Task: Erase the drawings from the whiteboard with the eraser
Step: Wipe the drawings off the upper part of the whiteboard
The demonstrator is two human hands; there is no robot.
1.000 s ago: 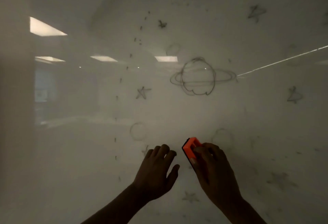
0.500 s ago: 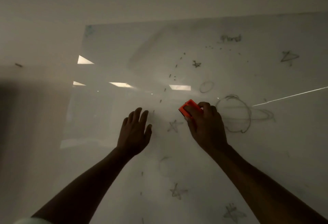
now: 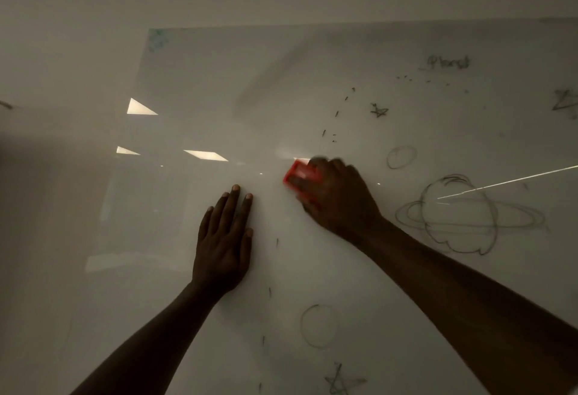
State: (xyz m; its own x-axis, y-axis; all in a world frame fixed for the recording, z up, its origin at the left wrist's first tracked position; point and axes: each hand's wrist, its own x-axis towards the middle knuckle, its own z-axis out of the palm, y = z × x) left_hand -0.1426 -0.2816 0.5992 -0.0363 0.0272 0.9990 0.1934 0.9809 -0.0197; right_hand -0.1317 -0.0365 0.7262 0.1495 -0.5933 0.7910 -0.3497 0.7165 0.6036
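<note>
On the dim, glossy whiteboard (image 3: 359, 269) mirroring ceiling lights (image 3: 205, 155), the right hand (image 3: 337, 197) grips the orange eraser (image 3: 298, 175) at centre, left hand (image 3: 223, 238) flat, fingers together at seven o'clock, ringed planet (image 3: 463, 216) at three o'clock.

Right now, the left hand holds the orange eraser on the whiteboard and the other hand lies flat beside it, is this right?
Not quite. The head view shows the right hand holding the orange eraser on the whiteboard; the left hand lies flat beside it.
</note>
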